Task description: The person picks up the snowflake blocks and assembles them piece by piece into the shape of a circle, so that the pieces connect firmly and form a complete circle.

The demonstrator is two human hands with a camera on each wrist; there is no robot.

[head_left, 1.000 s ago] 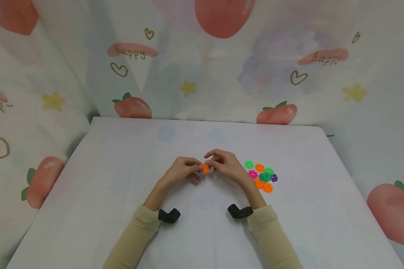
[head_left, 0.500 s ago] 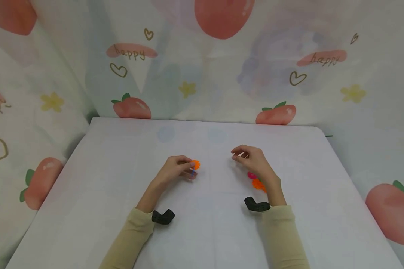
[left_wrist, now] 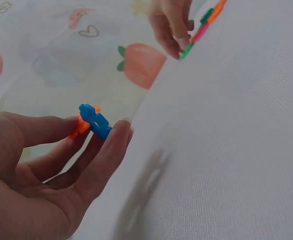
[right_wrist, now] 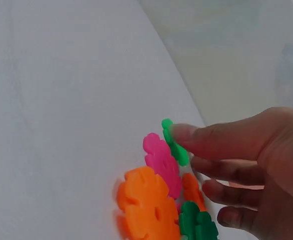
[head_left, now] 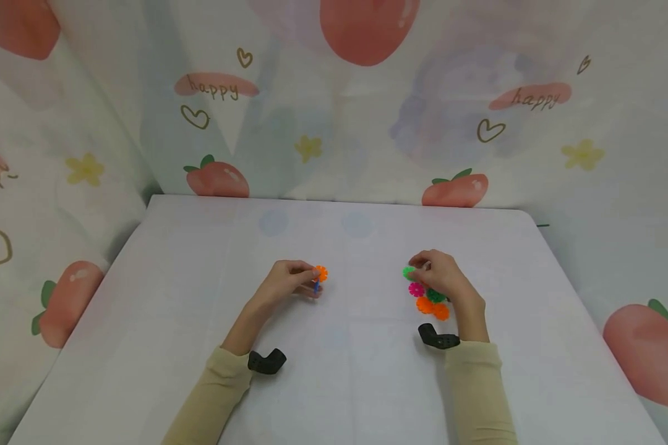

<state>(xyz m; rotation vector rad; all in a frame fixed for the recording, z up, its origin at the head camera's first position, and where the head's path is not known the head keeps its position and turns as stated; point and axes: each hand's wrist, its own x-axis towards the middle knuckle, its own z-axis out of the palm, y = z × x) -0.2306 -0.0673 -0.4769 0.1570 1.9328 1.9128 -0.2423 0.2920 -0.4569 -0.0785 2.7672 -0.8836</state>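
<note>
Orange disc (head_left: 323, 272), blue piece (left_wrist: 98, 125) against it, sat pinched in left hand (head_left: 288, 279); right hand (head_left: 444, 274) touched light-green disc (right_wrist: 177, 151), pinch impossible to tell; pink disc (head_left: 416, 289) lay beside right hand.

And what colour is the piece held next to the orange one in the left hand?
It's a blue piece, and the left wrist view shows it best.

Wide passage over white tabletop (head_left: 362, 346) between orange flower disc (head_left: 322, 273) in left hand (head_left: 289, 281) and right hand (head_left: 441, 273). Right hand partly covers light-green flower disc (right_wrist: 167, 131); pink flower disc (head_left: 416, 289) crowds near side. Fabric backdrop (head_left: 362, 117) bounds far edge.
</note>
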